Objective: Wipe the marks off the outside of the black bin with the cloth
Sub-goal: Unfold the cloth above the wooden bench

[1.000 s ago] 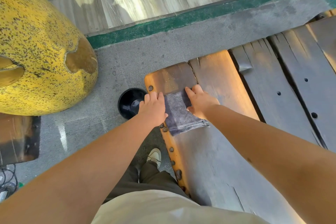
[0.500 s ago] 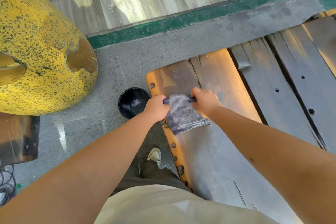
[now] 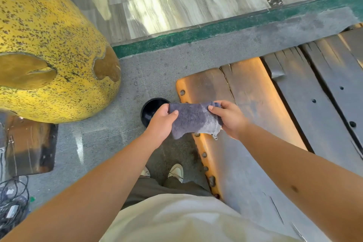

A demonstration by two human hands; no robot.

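Both hands hold the grey cloth (image 3: 193, 119) stretched between them in the air. Left hand (image 3: 161, 122) pinches the cloth's left end, thumb on top, fingers curled under. Right hand (image 3: 227, 117) pinches the right end the same way, thumb pressed on the fabric; a frayed corner hangs below it. Cloth has a darker patch near the middle, maybe damp, cannot tell. The cloth sits above the left edge of the wooden bench (image 3: 255, 92), not touching it as far as the view shows. Black bin (image 3: 152, 107) stands on the grey floor (image 3: 110, 139) just left of the bench's near-left corner, mouth up, partly hidden by the left hand and the cloth; no marks on its outside can be made out from here. Big yellow speckled planter (image 3: 51, 51) stands left of the bin, apart from it, with open floor between. Studs run down the bench's orange left edge. Person's shoes (image 3: 175, 171) are on the floor below the bin, close to the bench edge. Cables (image 3: 11, 202) lie at the bottom-left corner. Green strip (image 3: 196, 33) and pale tiles lie beyond the bench's far end.
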